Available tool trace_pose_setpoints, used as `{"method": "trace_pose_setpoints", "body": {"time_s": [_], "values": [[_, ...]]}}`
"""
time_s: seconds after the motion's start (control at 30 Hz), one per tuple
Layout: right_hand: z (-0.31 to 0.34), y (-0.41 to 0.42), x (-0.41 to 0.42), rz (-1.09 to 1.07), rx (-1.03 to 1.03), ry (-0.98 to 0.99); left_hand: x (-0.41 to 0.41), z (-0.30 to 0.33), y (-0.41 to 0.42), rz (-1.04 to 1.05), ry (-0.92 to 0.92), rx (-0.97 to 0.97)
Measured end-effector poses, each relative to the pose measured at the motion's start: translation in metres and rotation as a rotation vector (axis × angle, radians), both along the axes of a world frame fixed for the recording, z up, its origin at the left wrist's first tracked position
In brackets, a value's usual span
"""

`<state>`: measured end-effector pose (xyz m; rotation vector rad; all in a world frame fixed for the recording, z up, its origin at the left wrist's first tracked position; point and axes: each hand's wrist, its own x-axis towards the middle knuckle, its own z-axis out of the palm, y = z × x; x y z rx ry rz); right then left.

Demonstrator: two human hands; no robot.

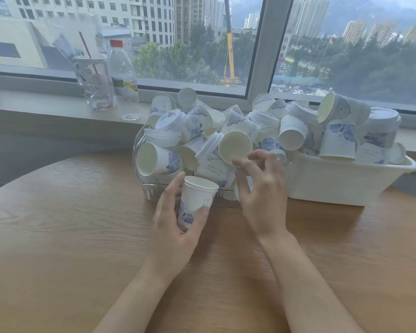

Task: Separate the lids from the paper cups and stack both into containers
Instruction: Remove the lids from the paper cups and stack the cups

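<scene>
My left hand [172, 227] grips a white paper cup [196, 200] with blue print, tilted slightly, its white lid [202, 182] still on. Just right of the lid hovers my right hand [259, 195], fingers spread and loosely bent, holding nothing. Behind both hands a clear plastic container [151, 192] overflows with several lidded and unlidded cups. A white plastic tub [341, 183] at the right is also heaped with cups.
The wooden table [70, 224] stretches around my arms. On the window sill at the back left stand a clear plastic bottle [124, 78] with a red cap and a transparent cup [95, 82] holding a red straw. The window runs along the back.
</scene>
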<state>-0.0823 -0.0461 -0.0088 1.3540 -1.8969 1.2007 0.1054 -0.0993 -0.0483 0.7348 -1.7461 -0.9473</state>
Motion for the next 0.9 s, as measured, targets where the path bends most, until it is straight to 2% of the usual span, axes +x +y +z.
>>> {"method": "trace_pose_setpoints", "body": {"time_s": [0.27,0.5,0.9], "values": [[0.007,0.009,-0.014,-0.007,-0.003,-0.029,-0.008,0.002,-0.002,-0.020,-0.075,-0.037],[0.019,0.032,-0.015,0.079,-0.144,-0.331,-0.010,0.000,0.003,-0.071,-0.100,-0.065],[0.000,0.085,-0.003,0.216,-0.196,-0.637,-0.006,-0.003,0.013,-0.181,-0.137,-0.105]]}}
